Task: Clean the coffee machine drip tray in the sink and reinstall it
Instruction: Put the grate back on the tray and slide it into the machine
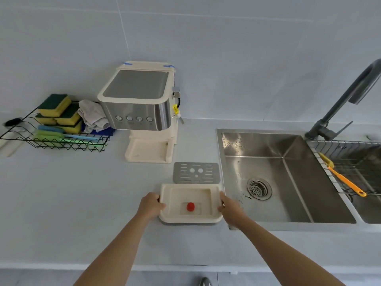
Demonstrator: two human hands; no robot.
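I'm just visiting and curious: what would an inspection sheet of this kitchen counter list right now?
Surface: pale counter, bare in front.
Job's things: cream drip tray with red float on the counter beside the sink; metal grate lying behind it; coffee machine with its tray bay empty.
Clutter: wire rack of sponges and a cloth; orange brush in the sink basket.
Grippers: left hand and right hand grip the tray's sides.
Cables: nothing seen.
Surroundings: tiled wall, grey faucet.

Counted on the tabletop (61, 193): 1 coffee machine (140, 104), 1 drip tray (190, 203), 1 metal grate (195, 172), 1 wire rack (53, 135), 4 yellow-green sponges (55, 105), 1 grey cloth (92, 116); 1 sink (278, 178), 1 tap (346, 100), 1 orange brush (344, 178), 2 hands (150, 206)
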